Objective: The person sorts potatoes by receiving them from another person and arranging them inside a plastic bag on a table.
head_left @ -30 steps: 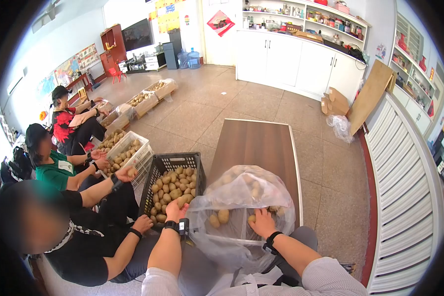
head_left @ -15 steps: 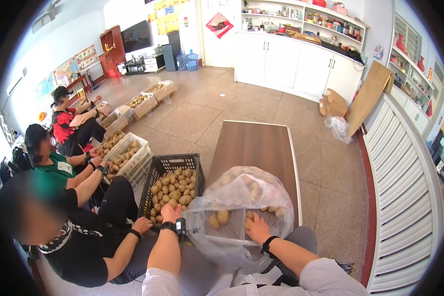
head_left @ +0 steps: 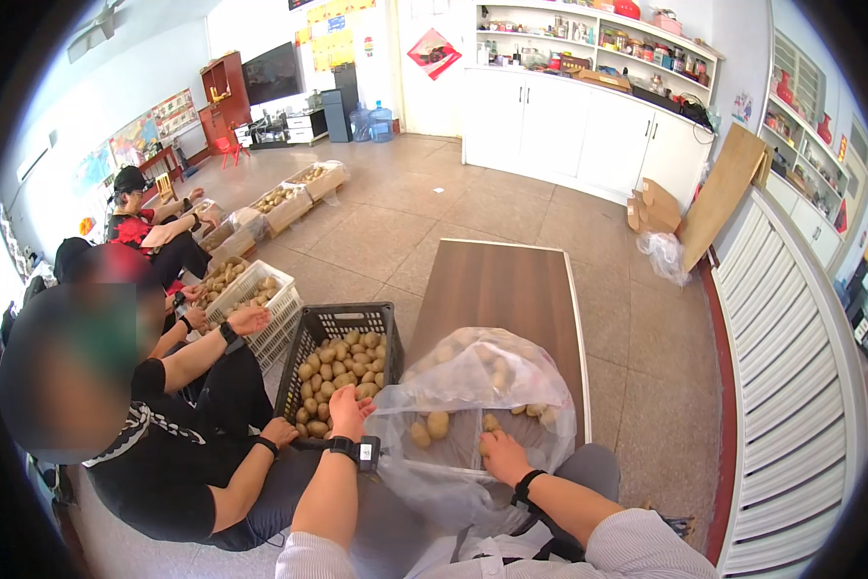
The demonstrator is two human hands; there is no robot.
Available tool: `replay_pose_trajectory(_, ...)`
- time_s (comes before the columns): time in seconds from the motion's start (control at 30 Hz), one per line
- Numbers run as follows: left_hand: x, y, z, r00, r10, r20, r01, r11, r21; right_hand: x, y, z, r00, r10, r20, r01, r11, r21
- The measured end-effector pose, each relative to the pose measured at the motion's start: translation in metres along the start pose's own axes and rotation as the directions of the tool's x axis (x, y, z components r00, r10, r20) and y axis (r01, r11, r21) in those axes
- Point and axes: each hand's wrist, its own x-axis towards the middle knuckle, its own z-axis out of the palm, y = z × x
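My left hand (head_left: 350, 411) is raised at the right near corner of a black plastic crate (head_left: 289, 372) of potatoes (head_left: 342, 365). Its fingers are apart and I see nothing in them. To its right, a clear plastic bag (head_left: 424, 386) lies over the near end of a brown board-topped table (head_left: 497, 280), with several potatoes in it. My right hand (head_left: 502, 455) is at the bag's mouth, its fingers curled round what looks like a potato, partly hidden. Another potato (head_left: 492, 423) lies just beyond the fingertips.
Close on my left sits a person in black (head_left: 164, 482), one arm stretched toward a white crate (head_left: 284, 304) of potatoes. Other people sit beyond. Boxes of potatoes (head_left: 280, 200) line the floor. A white slatted panel (head_left: 782, 386) stands on the right.
My left hand has lifted off the potatoes and moved slightly right. My right hand has drawn back a little toward me. The neighbour's far arm has risen and reached forward.
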Motion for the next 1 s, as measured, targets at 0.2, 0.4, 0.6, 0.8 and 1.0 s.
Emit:
replay_pose_trajectory(0.2,-0.015,0.0,0.011,0.978,-0.02,0.208,-0.014,0.986,0.163,0.011,-0.007,-0.001,0.987,0.154,-0.037,-0.133,0.931,0.341)
replay_pose_trajectory(0.4,-0.026,-0.002,0.017,0.941,-0.117,0.318,0.029,0.963,0.27,0.036,-0.028,-0.006,0.948,0.286,0.143,-0.306,0.684,0.662)
replay_pose_trajectory(0.6,-0.045,0.002,0.026,0.863,-0.255,0.435,0.048,0.901,0.432,0.049,-0.06,-0.038,0.879,0.156,0.451,-0.476,0.216,0.853)
replay_pose_trajectory(0.8,-0.055,-0.005,0.033,0.781,-0.35,0.517,0.024,0.844,0.535,0.057,-0.09,-0.068,0.846,0.007,0.533,-0.533,-0.016,0.846)
replay_pose_trajectory(1.0,-0.067,-0.008,0.04,0.712,-0.413,0.568,0.043,0.833,0.552,0.065,-0.114,-0.07,0.919,0.007,0.394,-0.39,0.174,0.904)
